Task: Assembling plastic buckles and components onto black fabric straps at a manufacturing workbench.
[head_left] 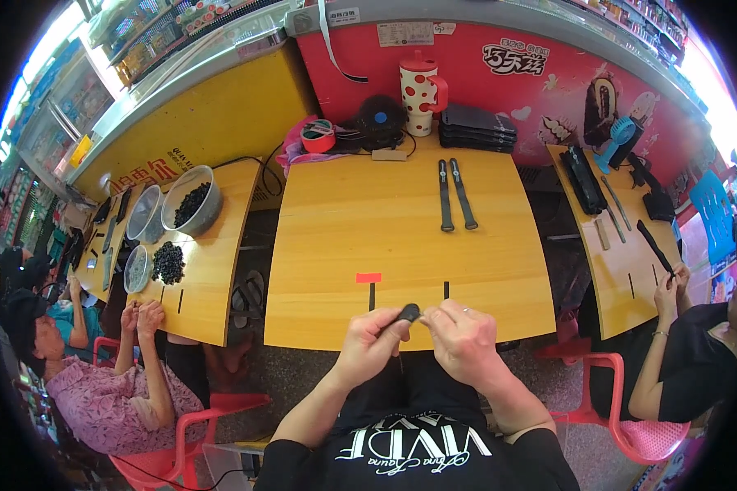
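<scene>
My left hand [370, 345] pinches a small black piece with a rounded end [409, 313] between thumb and fingers, just past the table's near edge. Closed beside it, my right hand [464, 337] meets the piece's right edge with its fingertips. The rest of the piece is hidden by my fingers, so its kind is unclear. Ahead on the wooden table [327, 245] lie two dark straps, a left one [445, 196] and a right one [463, 196], side by side. A red rectangle [368, 278] and two short black strips [373, 296] mark the tabletop near my hands.
At the table's back stand a dotted tumbler [418, 98], stacked black pouches [477, 128], a red tape roll [318, 137] and a black round device [381, 119]. People work at side tables: the left one holds tubs [192, 200] and black pieces [168, 263], the right one black strips [655, 245].
</scene>
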`<move>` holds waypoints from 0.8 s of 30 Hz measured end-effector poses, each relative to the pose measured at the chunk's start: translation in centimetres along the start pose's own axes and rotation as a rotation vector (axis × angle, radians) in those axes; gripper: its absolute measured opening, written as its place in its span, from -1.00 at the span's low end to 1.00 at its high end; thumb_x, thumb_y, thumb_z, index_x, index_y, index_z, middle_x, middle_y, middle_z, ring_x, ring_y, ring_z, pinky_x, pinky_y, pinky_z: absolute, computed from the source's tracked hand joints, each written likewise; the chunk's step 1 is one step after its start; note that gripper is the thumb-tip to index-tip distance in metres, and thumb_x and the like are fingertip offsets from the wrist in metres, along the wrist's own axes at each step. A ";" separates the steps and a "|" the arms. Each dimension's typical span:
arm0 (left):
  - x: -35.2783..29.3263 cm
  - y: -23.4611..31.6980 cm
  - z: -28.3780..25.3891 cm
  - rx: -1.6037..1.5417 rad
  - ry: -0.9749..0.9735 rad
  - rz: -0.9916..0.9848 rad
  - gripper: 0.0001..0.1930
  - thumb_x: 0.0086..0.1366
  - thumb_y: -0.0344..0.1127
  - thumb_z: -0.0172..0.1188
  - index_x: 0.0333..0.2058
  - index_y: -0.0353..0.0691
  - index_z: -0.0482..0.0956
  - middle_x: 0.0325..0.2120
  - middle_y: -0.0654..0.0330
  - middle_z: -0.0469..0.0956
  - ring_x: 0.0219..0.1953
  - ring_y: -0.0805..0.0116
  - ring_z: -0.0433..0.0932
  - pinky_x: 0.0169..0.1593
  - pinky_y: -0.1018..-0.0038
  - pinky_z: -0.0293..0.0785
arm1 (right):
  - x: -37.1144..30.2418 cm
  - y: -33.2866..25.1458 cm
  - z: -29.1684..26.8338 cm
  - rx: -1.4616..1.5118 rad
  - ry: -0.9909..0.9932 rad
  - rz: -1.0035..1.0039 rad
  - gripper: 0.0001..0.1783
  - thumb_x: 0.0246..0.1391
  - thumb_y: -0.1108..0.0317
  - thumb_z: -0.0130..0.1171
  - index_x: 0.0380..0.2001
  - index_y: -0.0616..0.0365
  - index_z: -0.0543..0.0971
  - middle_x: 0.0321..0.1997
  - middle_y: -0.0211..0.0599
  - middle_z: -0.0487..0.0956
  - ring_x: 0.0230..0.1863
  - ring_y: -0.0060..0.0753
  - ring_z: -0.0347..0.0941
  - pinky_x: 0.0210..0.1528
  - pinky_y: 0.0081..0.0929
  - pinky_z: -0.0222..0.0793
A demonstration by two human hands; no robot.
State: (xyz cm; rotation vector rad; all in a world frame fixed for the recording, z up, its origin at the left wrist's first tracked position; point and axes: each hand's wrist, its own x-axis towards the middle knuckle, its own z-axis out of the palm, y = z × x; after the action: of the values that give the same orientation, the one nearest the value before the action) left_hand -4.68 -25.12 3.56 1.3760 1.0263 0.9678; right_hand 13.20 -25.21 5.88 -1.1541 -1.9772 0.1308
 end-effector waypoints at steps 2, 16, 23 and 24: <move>0.4 0.5 0.1 0.154 0.019 0.126 -0.83 0.30 -0.45 0.13 -0.16 -0.37 0.55 -0.52 0.25 0.51 -0.53 0.55 0.45 -0.45 0.60 0.38 | 0.1 0.3 0.2 0.012 -0.042 -0.030 -0.87 -0.04 0.43 0.28 -0.48 0.14 0.49 -0.58 -0.27 0.40 -0.61 -0.20 0.43 -0.61 -0.35 0.26; 1.1 -1.3 -0.3 -0.704 -0.307 -0.243 -0.73 0.38 -0.27 0.07 -0.14 -0.37 0.58 -0.37 0.21 0.57 -0.33 0.44 0.52 -0.16 0.52 0.47 | 0.7 2.3 -0.8 0.230 -0.217 0.072 -0.68 0.06 0.25 0.23 -0.65 0.14 0.42 -0.64 -0.20 0.44 -0.60 -0.08 0.41 -0.63 -0.26 0.18; 1.7 -0.1 1.2 -0.963 -0.244 -0.314 -0.75 0.33 -0.32 0.14 -0.16 -0.41 0.58 -0.31 0.17 0.60 -0.29 0.42 0.55 -0.11 0.49 0.48 | 0.8 2.9 -0.6 0.154 0.023 -0.181 -0.71 -0.12 0.31 0.32 -0.69 0.06 0.39 -0.69 -0.35 0.34 -0.70 -0.29 0.34 -0.70 -0.37 0.11; 1.4 0.2 1.6 -1.014 -0.178 -0.304 -0.74 0.33 -0.31 0.14 -0.14 -0.41 0.56 -0.28 0.15 0.60 -0.28 0.40 0.56 -0.10 0.46 0.49 | 0.7 2.8 -0.6 0.158 0.023 -0.182 -0.71 -0.12 0.31 0.32 -0.69 0.06 0.39 -0.69 -0.35 0.34 -0.70 -0.29 0.34 -0.70 -0.37 0.11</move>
State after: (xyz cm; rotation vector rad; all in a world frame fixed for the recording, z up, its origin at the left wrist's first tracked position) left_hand -2.77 -24.25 3.71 0.4315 0.4472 0.9092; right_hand 15.30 -23.22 5.42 -0.8667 -2.0022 0.1747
